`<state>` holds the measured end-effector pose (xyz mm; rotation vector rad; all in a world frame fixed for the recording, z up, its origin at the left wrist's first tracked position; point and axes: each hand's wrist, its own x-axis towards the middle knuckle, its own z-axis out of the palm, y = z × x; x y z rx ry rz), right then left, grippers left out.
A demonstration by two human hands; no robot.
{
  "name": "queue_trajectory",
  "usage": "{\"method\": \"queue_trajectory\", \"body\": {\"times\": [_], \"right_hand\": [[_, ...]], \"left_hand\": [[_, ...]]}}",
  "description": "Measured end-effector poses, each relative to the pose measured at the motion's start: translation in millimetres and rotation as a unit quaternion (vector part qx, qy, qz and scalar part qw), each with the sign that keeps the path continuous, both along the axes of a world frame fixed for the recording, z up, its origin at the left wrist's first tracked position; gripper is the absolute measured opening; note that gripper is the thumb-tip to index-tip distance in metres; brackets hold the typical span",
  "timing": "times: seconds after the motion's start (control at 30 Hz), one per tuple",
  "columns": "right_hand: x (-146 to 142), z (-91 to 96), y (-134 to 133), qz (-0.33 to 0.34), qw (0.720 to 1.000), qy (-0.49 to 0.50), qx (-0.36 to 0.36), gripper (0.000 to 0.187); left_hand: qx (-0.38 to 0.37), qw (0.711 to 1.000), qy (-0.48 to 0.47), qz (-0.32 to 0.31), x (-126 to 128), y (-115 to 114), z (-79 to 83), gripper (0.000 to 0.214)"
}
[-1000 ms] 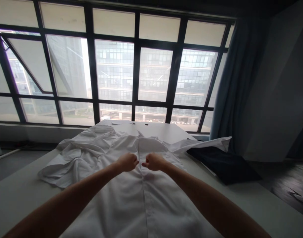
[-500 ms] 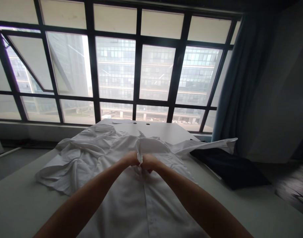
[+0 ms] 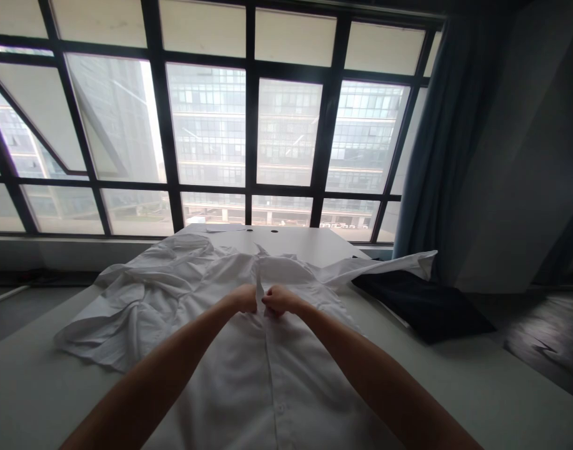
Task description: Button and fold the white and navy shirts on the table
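A white button-up shirt (image 3: 220, 375) lies spread over the table, its front placket running toward me. My left hand (image 3: 245, 299) is closed on the left front edge of the shirt. On the other side of the opening, my right hand (image 3: 277, 300) pinches the right front edge. A narrow gap parts the two edges between my hands, and the cloth is slightly raised there. Below my hands the placket lies together, with a button visible near the bottom. The left fingertips are hidden behind the hand and cloth.
The white table (image 3: 309, 237) reaches toward a large window. Dark folded cloth (image 3: 422, 306) lies on the right, beside the shirt's outstretched sleeve (image 3: 384, 265). More crumpled white fabric (image 3: 136, 306) covers the left. A blue-grey curtain (image 3: 422, 156) hangs at the right.
My hands have moved slightly apart, and the gap between the shirt's front edges has widened. The whole view has shifted a little.
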<state>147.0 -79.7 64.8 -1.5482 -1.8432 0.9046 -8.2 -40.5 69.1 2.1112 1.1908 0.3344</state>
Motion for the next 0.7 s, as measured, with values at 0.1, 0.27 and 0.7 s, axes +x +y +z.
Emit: {"method": "queue_trajectory", "body": {"times": [0.1, 0.27, 0.7], "right_hand": [[5.2, 5.4, -1.0, 0.01, 0.999, 0.026, -0.047, 0.025], [9.0, -6.7, 1.9, 0.021, 0.991, 0.124, -0.037, 0.02], [14.2, -53.7, 9.5, 0.039, 0.984, 0.161, 0.072, 0.01]], "left_hand": [[-0.075, 0.992, 0.08, 0.065, -2.0, -2.6, 6.0, 0.02], [-0.169, 0.981, 0.012, 0.099, 3.4, -6.8, 0.7, 0.026], [-0.205, 0.942, -0.255, 0.08, -5.4, -22.3, -28.6, 0.047]]}}
